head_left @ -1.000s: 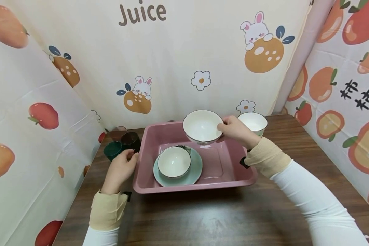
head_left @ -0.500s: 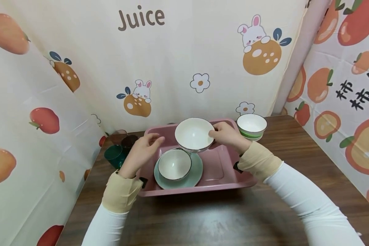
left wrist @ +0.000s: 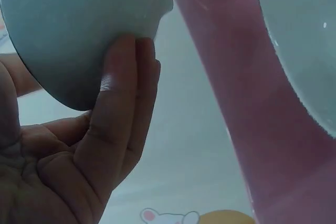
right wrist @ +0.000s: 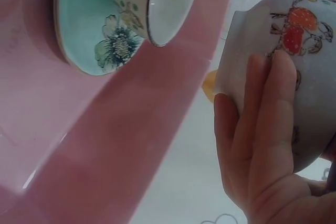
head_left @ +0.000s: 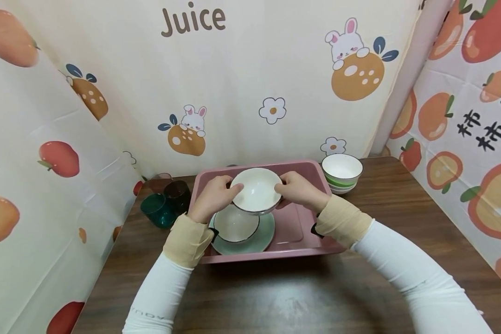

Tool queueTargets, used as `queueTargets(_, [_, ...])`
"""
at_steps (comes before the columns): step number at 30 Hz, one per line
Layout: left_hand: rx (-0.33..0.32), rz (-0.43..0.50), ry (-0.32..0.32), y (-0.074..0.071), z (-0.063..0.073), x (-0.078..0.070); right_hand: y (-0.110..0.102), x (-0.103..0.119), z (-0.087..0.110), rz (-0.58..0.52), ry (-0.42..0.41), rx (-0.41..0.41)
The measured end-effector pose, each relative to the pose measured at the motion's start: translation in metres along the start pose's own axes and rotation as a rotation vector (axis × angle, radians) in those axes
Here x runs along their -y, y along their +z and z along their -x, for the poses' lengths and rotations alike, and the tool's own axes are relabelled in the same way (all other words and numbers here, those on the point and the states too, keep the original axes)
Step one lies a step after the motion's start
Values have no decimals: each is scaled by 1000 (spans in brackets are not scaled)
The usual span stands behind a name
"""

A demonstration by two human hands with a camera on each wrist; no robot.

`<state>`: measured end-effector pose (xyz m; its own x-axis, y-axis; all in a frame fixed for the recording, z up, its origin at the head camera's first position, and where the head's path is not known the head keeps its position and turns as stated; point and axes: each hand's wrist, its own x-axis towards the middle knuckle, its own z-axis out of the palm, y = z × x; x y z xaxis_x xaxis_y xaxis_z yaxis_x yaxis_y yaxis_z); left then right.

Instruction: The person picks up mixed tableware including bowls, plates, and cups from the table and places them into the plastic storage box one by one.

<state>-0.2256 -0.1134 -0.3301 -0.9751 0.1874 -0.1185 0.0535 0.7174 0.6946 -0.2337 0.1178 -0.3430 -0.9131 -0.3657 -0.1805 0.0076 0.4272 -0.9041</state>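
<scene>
Between both hands a white bowl (head_left: 256, 190) with a dark rim is held above a pink basin (head_left: 271, 254). My left hand (head_left: 213, 197) grips its left side, thumb over the rim; in the left wrist view the fingers (left wrist: 118, 93) lie against its outer wall. Opposite, my right hand (head_left: 302, 191) grips the right side, and the right wrist view shows red and orange painted decoration on the bowl (right wrist: 294, 30) there. Below, inside the basin, a second white bowl (head_left: 235, 227) rests on a pale green plate (head_left: 268, 232), whose flower pattern appears in the right wrist view.
Stacked bowls (head_left: 342, 171), one with a green band, stand right of the basin on the wooden table (head_left: 401, 218). On the left are a teal cup (head_left: 158, 211) and a dark brown cup (head_left: 177, 195). A printed curtain (head_left: 234, 69) hangs close behind.
The left hand has moved from beside the basin's left edge up and right onto the bowl. The right hand has brought the bowl left and slightly lower.
</scene>
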Motion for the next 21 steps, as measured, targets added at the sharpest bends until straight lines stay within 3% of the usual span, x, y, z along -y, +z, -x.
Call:
queueTargets(9, [22, 27, -18, 1, -11, 4, 2, 1, 2, -2, 20, 24])
queueTargets(21, [-20, -85, 32, 0, -10, 4, -5, 0, 8, -31, 47, 105])
